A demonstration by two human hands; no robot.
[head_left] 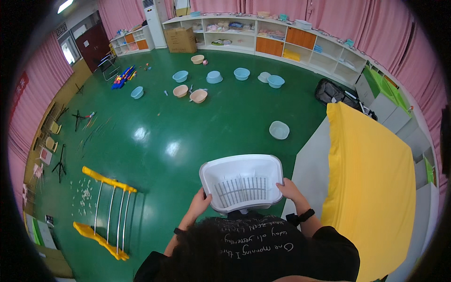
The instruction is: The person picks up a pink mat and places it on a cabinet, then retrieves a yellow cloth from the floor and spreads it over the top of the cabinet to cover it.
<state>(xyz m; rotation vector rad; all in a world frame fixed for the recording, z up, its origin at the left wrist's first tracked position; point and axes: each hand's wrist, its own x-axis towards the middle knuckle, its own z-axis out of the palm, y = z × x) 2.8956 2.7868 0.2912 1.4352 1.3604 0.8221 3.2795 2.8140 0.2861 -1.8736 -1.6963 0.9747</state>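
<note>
In front of my body I hold a white plastic basket [242,165] with a grey rim and a slotted bottom. Nothing lies inside it. My left hand [200,203] is closed on its near left corner, and my right hand [290,190] grips the right side with the thumb over the rim. The fingers beneath the rim are mostly hidden. Ahead and to the right, a pale mint basin [279,130] rests on the green floor, apart from both hands.
A yellow cloth-covered table [371,188] stands close on my right. At left lies a rack with yellow ends [108,180] and metal bars. Several blue and peach basins [198,96] are spread over the floor ahead. Low white shelves [239,40] line the far wall; a black bag [336,91] sits at right.
</note>
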